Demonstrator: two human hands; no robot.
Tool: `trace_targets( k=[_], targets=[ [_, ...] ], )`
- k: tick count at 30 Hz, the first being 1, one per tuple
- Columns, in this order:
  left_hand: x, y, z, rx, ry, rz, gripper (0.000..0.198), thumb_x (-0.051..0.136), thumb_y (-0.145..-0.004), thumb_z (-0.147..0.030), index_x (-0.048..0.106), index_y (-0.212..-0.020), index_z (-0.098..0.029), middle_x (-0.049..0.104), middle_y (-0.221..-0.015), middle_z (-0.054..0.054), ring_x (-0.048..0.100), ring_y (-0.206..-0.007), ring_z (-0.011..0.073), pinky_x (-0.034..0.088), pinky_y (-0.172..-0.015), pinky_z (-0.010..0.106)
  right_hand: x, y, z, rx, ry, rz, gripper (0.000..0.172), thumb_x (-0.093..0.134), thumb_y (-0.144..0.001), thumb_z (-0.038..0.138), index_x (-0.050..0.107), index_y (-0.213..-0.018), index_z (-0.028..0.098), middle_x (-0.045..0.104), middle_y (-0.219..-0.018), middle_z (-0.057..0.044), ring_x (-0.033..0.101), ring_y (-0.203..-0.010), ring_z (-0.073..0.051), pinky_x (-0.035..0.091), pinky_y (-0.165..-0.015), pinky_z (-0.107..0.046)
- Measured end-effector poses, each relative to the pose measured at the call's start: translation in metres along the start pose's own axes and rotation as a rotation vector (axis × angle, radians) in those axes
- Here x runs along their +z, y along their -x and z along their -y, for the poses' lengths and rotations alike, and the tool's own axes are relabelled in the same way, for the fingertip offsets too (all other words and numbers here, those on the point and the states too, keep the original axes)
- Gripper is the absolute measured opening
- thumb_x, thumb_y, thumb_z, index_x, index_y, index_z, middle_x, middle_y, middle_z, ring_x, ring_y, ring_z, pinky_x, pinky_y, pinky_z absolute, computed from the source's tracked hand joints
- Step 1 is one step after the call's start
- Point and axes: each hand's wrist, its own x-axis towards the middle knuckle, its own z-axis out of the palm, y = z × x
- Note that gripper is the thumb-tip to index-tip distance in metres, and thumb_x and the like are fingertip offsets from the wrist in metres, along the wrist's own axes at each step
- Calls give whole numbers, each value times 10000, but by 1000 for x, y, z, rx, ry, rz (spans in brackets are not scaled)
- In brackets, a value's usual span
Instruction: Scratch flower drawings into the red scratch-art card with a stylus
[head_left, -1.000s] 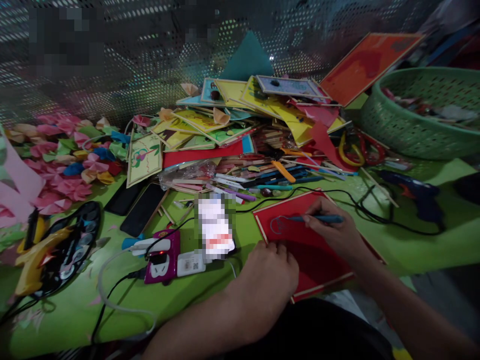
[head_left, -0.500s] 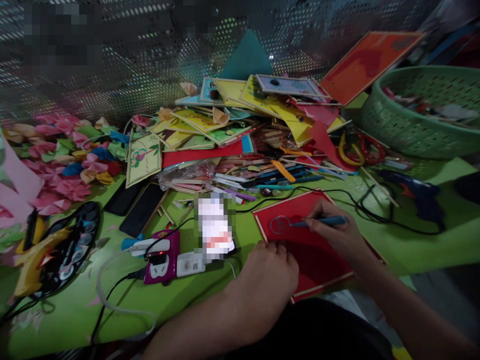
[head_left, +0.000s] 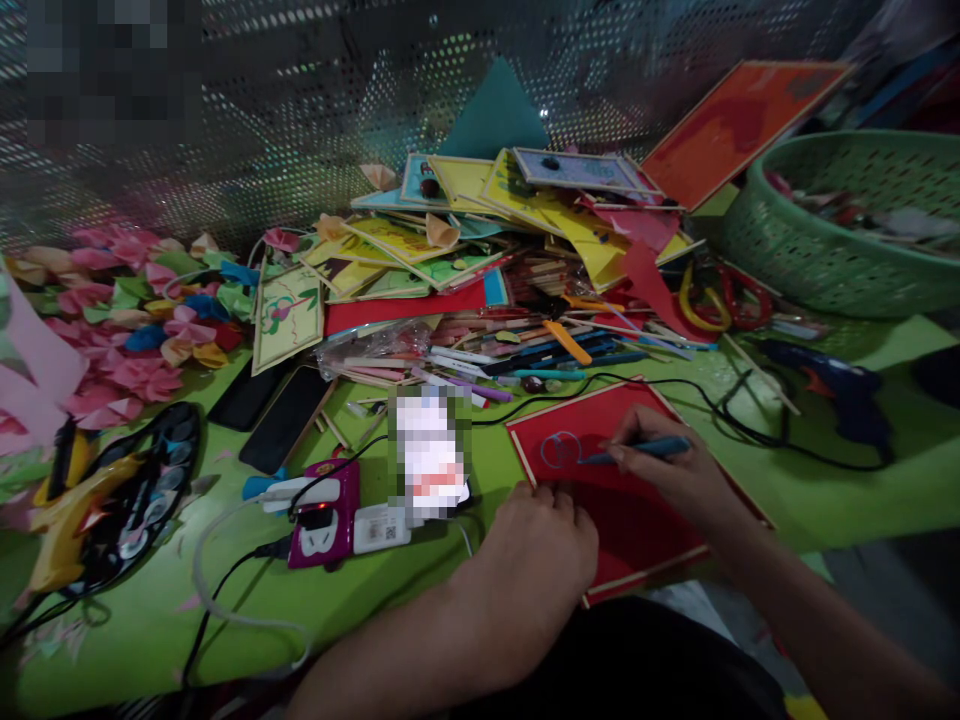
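Pinching a slim blue pen (head_left: 663, 446) in the right hand (head_left: 679, 482), thumb and fingertips closing around the barrel, and pointing the tip at four o'clock on a pale blue hand-drawn circle (head_left: 560, 450). Having just moved from the top of that circle around to the right side; now showing a nearly complete loop instead of a partial arc, so probably nearing the end of this outline. Drawing toward ten o'clock on a flat rectangular red panel edged with pale wooden strips (head_left: 645, 535), lying at four o'clock in the view on a bright green table (head_left: 814, 505). Resting the left hand (head_left: 551, 545), loosely curling, on the panel's eight o'clock edge; impossible to tell any hold beneath the fingers.

Standing between two and three o'clock: a round green plastic basket (head_left: 787, 262), holding jumbled reddish and whitish pieces (head_left: 862, 217), too dim for naming. Lying toward eight o'clock: a black oval tray (head_left: 192, 432), carrying small round pale discs (head_left: 154, 506).
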Motion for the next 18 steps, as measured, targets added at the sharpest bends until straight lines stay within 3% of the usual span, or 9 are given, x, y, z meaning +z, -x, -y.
trace_targets(
  k=[10, 15, 18],
  targets=[
    [-2, -2, 0, -23, -11, 18, 231, 568, -939, -161, 656, -1133, -75, 727, -1198, 184, 718, -1040, 291, 583, -845, 419, -2, 0, -2, -2, -144, -94, 217, 807, -803, 370, 656, -704, 249, 600, -640, 9, 548, -599, -181, 428, -573, -316],
    [-1, -2, 2, -1, -4, -3, 212, 598, -906, -163, 658, -1092, -80, 737, -1142, 167, 718, -997, 287, 584, -839, 429, -1, -1, -3, 4, -160, -106, 161, 804, -838, 410, 716, -862, 277, 661, -749, 6, 588, -661, -189, 465, -597, -314],
    [0, -2, 2, 14, -8, -6, 194, 601, -901, -159, 658, -1071, -86, 738, -1108, 158, 717, -977, 281, 583, -816, 420, 0, -2, -1, -9, -112, -82, 190, 787, -863, 446, 756, -967, 289, 726, -894, -20, 662, -817, -228, 535, -725, -345]
  ],
)
